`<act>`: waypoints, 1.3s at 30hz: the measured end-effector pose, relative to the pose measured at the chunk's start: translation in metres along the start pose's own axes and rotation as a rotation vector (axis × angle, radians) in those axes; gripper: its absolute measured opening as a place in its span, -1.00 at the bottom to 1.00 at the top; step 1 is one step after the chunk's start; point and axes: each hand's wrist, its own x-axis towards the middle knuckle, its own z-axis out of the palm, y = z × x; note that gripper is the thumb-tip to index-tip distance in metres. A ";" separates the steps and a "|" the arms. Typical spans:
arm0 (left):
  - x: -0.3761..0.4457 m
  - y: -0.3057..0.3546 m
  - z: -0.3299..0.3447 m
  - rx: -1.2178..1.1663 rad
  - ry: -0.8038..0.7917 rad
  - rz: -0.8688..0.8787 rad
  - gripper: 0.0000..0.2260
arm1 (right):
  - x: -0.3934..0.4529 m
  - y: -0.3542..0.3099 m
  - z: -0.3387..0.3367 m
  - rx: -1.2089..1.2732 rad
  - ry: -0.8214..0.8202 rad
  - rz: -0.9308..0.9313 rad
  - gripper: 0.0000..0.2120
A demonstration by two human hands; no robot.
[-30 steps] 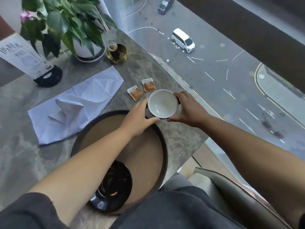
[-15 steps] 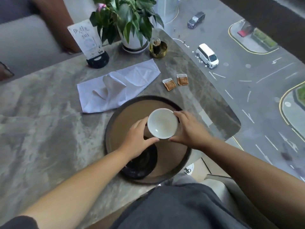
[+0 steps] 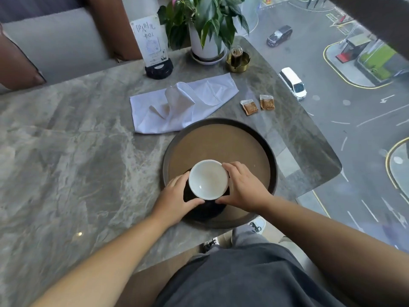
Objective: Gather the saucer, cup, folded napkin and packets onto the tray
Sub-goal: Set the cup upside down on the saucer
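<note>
A white-lined cup [image 3: 208,179] is held between my left hand [image 3: 177,199] and my right hand [image 3: 244,187], right over the black saucer [image 3: 204,210]. The saucer lies on the near side of the round dark-rimmed tray [image 3: 219,142]. I cannot tell whether the cup touches the saucer. A white napkin [image 3: 183,103], loosely spread and rumpled, lies on the marble table beyond the tray's left side. Two brown packets [image 3: 249,107] [image 3: 267,102] lie side by side on the table beyond the tray's right side.
At the table's far edge stand a potted plant [image 3: 205,29], a brass dish with a dark holder [image 3: 238,59] and a card stand [image 3: 155,47]. The table's [image 3: 66,151] right edge meets a window over a street. My knees are under the near edge.
Both hands have carried the cup from beyond the tray's far rim back over the tray to above the saucer. The camera view has shifted.
</note>
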 end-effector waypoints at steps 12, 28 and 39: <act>-0.015 -0.023 0.000 0.043 0.002 -0.024 -0.27 | 0.000 -0.013 0.020 -0.017 -0.038 -0.026 -0.04; -0.014 -0.035 0.002 0.051 0.002 0.003 -0.25 | -0.002 -0.015 0.021 -0.040 -0.037 -0.026 -0.02; -0.013 -0.037 -0.009 0.021 0.010 -0.020 -0.24 | -0.002 -0.011 0.001 -0.022 -0.026 -0.034 0.02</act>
